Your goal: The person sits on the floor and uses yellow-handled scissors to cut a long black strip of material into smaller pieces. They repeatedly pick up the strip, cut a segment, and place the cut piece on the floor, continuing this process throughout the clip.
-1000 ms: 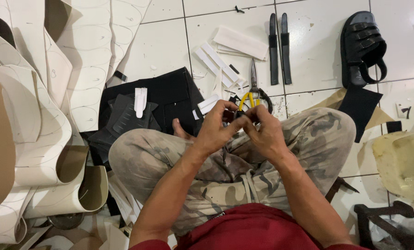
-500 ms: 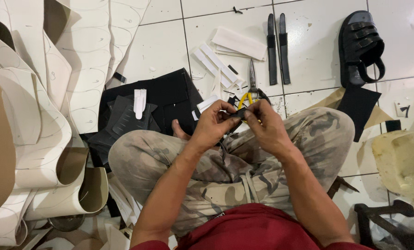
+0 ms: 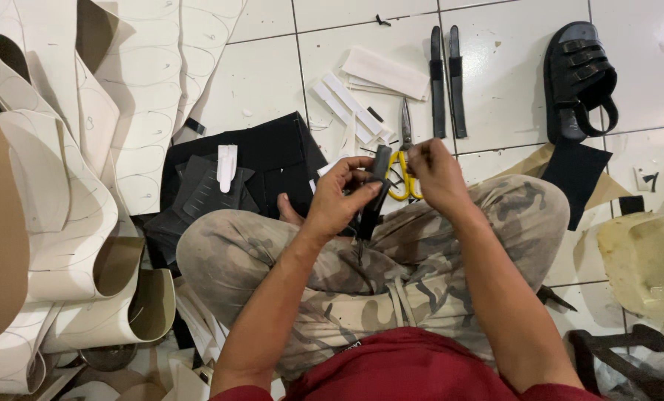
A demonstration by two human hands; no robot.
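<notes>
black strap piece (image 3: 376, 194) stands pinched in the left hand (image 3: 341, 202) over the crossed legs, the right hand (image 3: 436, 172) nipping something tiny just beside its top. beyond lie yellow-handled scissors (image 3: 405, 165), white strips (image 3: 347, 106) and a black sandal (image 3: 577, 78) on tile.

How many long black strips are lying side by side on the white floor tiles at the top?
2. One black strip lies left, the other black strip right beside it, both above the yellow-handled scissors. Another may be hidden under the hands.
</notes>
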